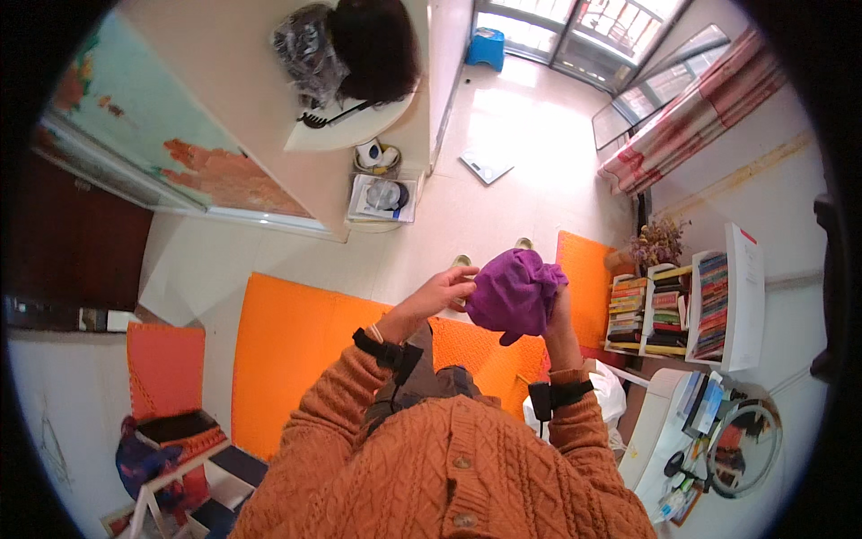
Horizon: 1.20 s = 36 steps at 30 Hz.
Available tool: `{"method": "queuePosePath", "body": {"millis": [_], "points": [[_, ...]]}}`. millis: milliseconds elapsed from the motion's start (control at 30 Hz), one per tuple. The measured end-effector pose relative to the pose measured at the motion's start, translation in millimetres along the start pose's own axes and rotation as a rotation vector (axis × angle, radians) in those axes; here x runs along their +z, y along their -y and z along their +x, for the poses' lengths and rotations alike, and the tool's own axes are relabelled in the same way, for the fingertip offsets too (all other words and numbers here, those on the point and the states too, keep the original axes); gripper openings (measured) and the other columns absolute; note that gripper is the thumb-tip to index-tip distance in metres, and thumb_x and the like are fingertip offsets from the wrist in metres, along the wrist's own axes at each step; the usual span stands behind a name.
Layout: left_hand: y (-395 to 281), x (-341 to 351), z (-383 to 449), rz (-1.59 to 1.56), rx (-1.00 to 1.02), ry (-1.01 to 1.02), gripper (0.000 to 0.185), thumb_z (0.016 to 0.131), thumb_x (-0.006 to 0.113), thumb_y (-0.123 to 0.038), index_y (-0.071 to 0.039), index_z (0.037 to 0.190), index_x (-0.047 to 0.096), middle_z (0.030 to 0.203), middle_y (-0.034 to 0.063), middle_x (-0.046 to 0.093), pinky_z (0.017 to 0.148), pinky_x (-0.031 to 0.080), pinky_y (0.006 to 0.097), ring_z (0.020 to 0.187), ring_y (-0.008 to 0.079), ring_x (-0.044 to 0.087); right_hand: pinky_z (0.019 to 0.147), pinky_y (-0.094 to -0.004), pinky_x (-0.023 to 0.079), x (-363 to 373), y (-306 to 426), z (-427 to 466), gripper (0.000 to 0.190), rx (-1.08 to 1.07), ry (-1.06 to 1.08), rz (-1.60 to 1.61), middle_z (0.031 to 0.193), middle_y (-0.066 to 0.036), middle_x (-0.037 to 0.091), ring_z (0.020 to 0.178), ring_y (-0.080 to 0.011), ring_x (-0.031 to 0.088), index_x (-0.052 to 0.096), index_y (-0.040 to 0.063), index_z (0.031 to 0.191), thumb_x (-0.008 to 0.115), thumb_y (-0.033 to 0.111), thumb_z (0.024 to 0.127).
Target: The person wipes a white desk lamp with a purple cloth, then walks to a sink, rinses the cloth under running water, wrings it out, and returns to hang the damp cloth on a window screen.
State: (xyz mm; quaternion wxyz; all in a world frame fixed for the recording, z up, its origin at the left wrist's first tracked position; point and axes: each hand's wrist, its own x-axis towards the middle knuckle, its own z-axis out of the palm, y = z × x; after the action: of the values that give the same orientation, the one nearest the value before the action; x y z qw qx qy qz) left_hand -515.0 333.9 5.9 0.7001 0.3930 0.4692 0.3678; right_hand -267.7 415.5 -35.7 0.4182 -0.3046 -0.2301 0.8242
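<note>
A bunched purple cloth (508,293), knitted or towel-like, hangs in front of my body above the floor. My right hand (560,316) grips its gathered right side, and the cloth hides part of the fingers. At its left edge is my left hand (448,288), fingers spread and slightly curled. Those fingertips come right up to the cloth; whether they touch it I cannot tell. A small rounded flap of the same purple hangs from the lower edge. Black straps with small boxes circle both my wrists.
Orange foam mats (303,357) cover the floor around me. On the right stand a bookshelf (650,310) and a white table (653,418) with a round mirror (744,448). Ahead lie a bathroom scale (486,167) and a blue stool (486,48). A corner shelf (377,128) holds a dark wig.
</note>
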Motion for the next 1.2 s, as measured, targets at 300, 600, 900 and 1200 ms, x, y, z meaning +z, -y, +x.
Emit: {"method": "queuePosePath", "body": {"millis": [300,600,900,1200], "points": [[1.7,-111.7,62.9,-0.011,-0.064,-0.076,0.053,0.097,0.052,-0.034,0.000,0.137,0.040,0.123,0.0125,0.058,0.087,0.052,0.0330,0.108,0.0218,0.060,0.091,-0.0430,0.051,7.2,-9.2,45.9,0.021,-0.069,-0.291,0.100,0.105,-0.009,0.063,0.097,-0.0250,0.061,0.058,0.009,0.102,0.047,0.026,0.096],[-10.0,-197.4,54.6,-0.095,-0.108,-0.215,0.046,0.097,0.052,-0.030,-0.003,0.134,0.044,0.121,0.0101,0.059,0.085,0.051,0.0325,0.103,0.0194,0.060,0.093,-0.0449,0.050,-8.6,8.4,59.9,0.019,-0.194,-0.379,0.084,0.106,-0.010,0.063,0.101,-0.0266,0.061,0.059,0.010,0.100,0.048,0.023,0.092],[-26.0,-169.3,73.9,-0.064,-0.061,-0.029,0.052,0.098,0.050,-0.036,-0.001,0.136,0.041,0.125,0.0120,0.056,0.086,0.051,0.0329,0.109,0.0212,0.057,0.100,-0.0463,0.045,14.0,29.1,84.3,0.034,-0.151,-0.488,0.036,0.120,-0.013,0.060,0.113,-0.0290,0.057,0.055,0.006,0.117,0.044,0.030,0.094],[-53.8,-103.1,113.7,-0.260,-0.091,0.155,0.057,0.096,0.055,-0.035,-0.003,0.140,0.038,0.133,0.0099,0.051,0.096,0.047,0.0343,0.117,0.0178,0.054,0.092,-0.0410,0.052,87.1,-22.4,115.0,0.038,-0.042,-0.255,0.001,0.116,-0.014,0.061,0.104,-0.0257,0.061,0.054,0.006,0.120,0.050,0.035,0.095]]}}
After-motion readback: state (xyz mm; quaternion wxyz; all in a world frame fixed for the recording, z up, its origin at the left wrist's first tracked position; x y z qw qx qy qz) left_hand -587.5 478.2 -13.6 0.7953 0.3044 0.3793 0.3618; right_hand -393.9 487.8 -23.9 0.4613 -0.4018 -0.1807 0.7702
